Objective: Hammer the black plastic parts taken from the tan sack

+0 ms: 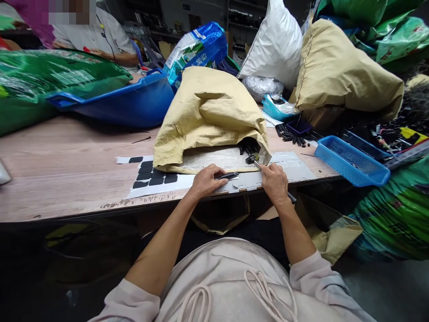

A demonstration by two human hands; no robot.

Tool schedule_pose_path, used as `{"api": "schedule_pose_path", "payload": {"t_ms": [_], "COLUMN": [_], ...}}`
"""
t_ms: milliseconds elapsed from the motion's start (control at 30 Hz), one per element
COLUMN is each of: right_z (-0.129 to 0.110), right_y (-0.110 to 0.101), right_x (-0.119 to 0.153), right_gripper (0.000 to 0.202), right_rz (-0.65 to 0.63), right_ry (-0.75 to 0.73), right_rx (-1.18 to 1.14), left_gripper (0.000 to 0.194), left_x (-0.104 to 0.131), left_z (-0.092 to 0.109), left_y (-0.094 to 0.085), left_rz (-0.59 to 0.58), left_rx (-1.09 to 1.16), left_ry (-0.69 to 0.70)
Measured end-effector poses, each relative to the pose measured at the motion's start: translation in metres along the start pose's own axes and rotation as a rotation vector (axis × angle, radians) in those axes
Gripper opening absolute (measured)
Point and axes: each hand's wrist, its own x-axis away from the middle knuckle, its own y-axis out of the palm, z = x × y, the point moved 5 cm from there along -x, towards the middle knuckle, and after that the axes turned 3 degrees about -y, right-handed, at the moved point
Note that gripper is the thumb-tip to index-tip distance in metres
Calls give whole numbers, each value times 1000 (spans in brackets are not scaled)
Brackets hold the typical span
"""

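My left hand [208, 180] rests at the table's front edge, its fingers pinched on a slim black pen-like piece [229, 175] that points right. My right hand [275, 181] is closed round a small hammer [256, 163]; its dark head is raised near the sack's mouth and its black handle end sticks out below the wrist. Just beyond both hands, a tan woven sack [214, 107] lies with its opening towards me. Inside its right side sit several black pieces [248, 146]. Under the hands is a grey-white board [288, 166] along the edge.
Black rounded stickers [150, 173] on a white sheet lie left of the sack. A blue basin [127, 100] stands behind them. To the right are a blue plastic basket [351, 161], loose black parts [295, 136] and another tan sack [345, 67]. Another person [100, 38] sits across the table.
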Motion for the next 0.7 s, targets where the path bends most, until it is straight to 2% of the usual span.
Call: {"api": "schedule_pose_path", "payload": {"t_ms": [267, 433, 567, 633, 700], "right_z": [-4, -7, -8, -9, -9], "right_y": [1, 0, 1, 1, 1], "right_x": [2, 1, 1, 1, 1], "right_gripper": [39, 33, 31, 30, 30], "right_rz": [53, 74, 46, 39, 39], "right_ry": [33, 31, 46, 48, 43], "right_rx": [-43, -23, 0, 7, 6], "left_gripper": [22, 28, 32, 34, 35], "left_x": [1, 8, 40, 65, 86], "left_z": [-3, 6, 13, 13, 5], "left_y": [1, -2, 7, 23, 45], "left_rz": [7, 30, 51, -10, -126], "left_rx": [4, 64, 128, 125, 78], "left_ry": [37, 117, 240, 356, 417]}}
